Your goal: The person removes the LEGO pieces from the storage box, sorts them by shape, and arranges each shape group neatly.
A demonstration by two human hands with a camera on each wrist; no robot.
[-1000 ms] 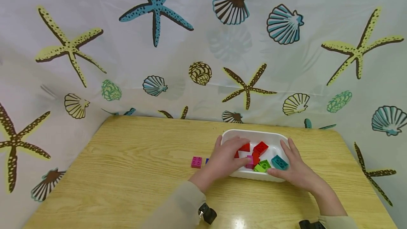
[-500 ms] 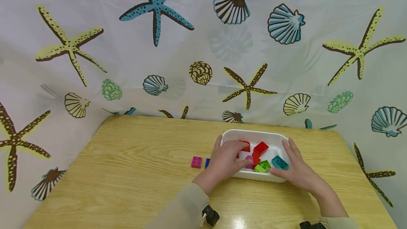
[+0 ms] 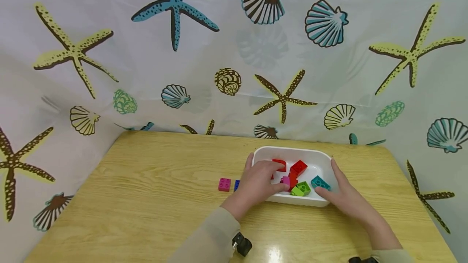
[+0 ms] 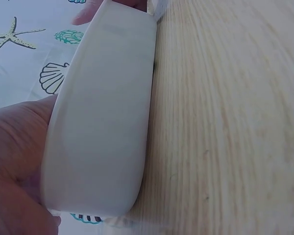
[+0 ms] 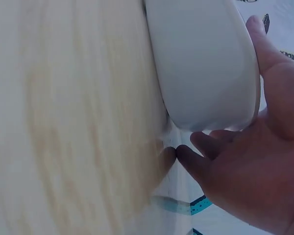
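Observation:
A white plastic tray (image 3: 297, 200) on the wooden table holds several toy building bricks: red (image 3: 299, 167), pink (image 3: 285, 180), lime green (image 3: 303, 188) and teal (image 3: 320, 182). My left hand (image 3: 257, 186) holds the tray's left end; its thumb and index finger reach inside, the thumb tip at the pink brick, and another finger lies outside the far rim. Opposite it, my right hand (image 3: 345, 198) grips the right end, thumb over the near rim and fingers outside. The left wrist view has the tray's long outer wall (image 4: 103, 112) beside the left hand (image 4: 14, 166).
Left of the tray, a magenta brick (image 3: 224, 184) lies on the table (image 3: 161, 186). A blue brick (image 3: 237, 185) is mostly hidden behind the left hand. A curtain (image 3: 204, 64) printed with starfish and shells surrounds the back and sides.
My right thumb has shifted a little to the right, and the right fingers have drawn closer along the tray's right end. The left hand stays nearly still. The whole view has tilted slightly.

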